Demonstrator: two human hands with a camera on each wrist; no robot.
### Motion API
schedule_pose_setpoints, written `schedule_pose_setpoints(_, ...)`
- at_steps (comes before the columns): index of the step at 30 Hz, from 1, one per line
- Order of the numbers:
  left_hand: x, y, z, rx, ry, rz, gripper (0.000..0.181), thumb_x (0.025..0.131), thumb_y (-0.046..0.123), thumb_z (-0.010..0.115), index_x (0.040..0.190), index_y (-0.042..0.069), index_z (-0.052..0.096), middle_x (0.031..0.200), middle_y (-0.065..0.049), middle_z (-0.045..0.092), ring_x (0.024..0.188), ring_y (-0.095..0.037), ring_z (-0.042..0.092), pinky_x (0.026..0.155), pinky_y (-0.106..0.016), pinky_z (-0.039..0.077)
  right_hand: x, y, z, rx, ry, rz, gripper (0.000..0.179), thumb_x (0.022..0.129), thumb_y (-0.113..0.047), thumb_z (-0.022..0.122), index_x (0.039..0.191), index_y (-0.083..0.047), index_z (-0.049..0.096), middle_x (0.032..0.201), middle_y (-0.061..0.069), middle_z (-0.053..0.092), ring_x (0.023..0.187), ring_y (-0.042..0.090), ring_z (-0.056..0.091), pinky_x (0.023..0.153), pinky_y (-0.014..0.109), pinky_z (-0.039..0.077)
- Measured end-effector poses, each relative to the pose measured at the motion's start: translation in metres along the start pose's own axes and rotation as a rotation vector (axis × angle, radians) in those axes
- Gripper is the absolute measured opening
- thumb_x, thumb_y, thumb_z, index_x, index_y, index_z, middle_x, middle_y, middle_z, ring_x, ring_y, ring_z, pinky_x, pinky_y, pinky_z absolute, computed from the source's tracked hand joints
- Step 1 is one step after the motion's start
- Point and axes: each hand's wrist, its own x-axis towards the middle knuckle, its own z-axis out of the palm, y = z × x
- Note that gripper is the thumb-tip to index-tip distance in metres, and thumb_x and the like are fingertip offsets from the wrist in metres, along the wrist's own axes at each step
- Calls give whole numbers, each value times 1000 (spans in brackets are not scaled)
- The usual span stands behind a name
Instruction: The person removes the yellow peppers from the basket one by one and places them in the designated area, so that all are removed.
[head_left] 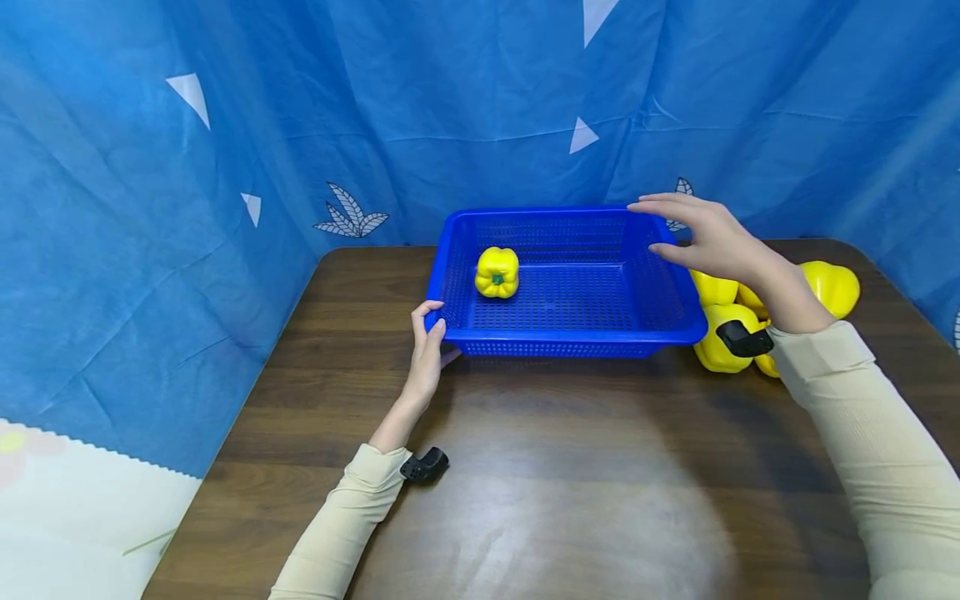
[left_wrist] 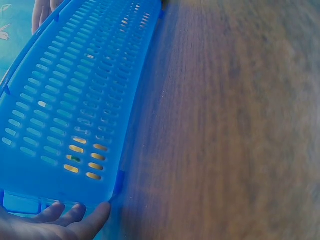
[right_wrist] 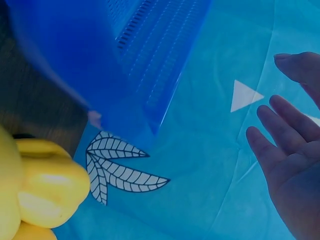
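A blue plastic basket (head_left: 562, 337) with slotted walls stands on the table toward the back. Inside it, at the left, lies a yellow bell pepper (head_left: 497, 262), glimpsed through the slots in the left wrist view. My left hand (head_left: 424, 364) grips the basket's rim at its near left corner; fingers (left_wrist: 95, 220) touch the end wall in the left wrist view. Above the basket's right end hovers my right hand (head_left: 716, 240), holding nothing, with thumb and fingers spread apart. More yellow bell peppers (head_left: 722, 340) are heaped right of the basket, partly hidden by the right forearm.
A brown wooden table (head_left: 540, 467) carries everything. Blue patterned cloth (head_left: 465, 108) hangs close behind the basket and along the left side. A white cloth (head_left: 82, 517) shows at lower left. Each wrist wears a small black camera (head_left: 425, 466).
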Motion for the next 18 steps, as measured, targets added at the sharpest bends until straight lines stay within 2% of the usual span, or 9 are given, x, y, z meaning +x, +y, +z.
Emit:
schedule_pose_setpoints(10, 2, 0, 1, 24, 2, -8, 37, 99, 27, 30, 132, 14, 21, 149, -10, 11, 133, -40, 29, 100, -66, 35, 17, -3, 3, -11, -49, -22, 52, 85, 0, 62, 134, -12, 50, 141, 22, 44, 129, 43, 39, 96, 65, 39)
schedule_pose_setpoints(18, 3, -1, 1, 43, 0, -12, 37, 98, 28, 30, 132, 15, 21, 149, -11, 11, 132, -41, 31, 101, -65, 35, 27, -5, 11, -8, -72, -69, 49, 83, 3, 62, 129, -10, 54, 139, 22, 45, 128, 42, 42, 94, 61, 43)
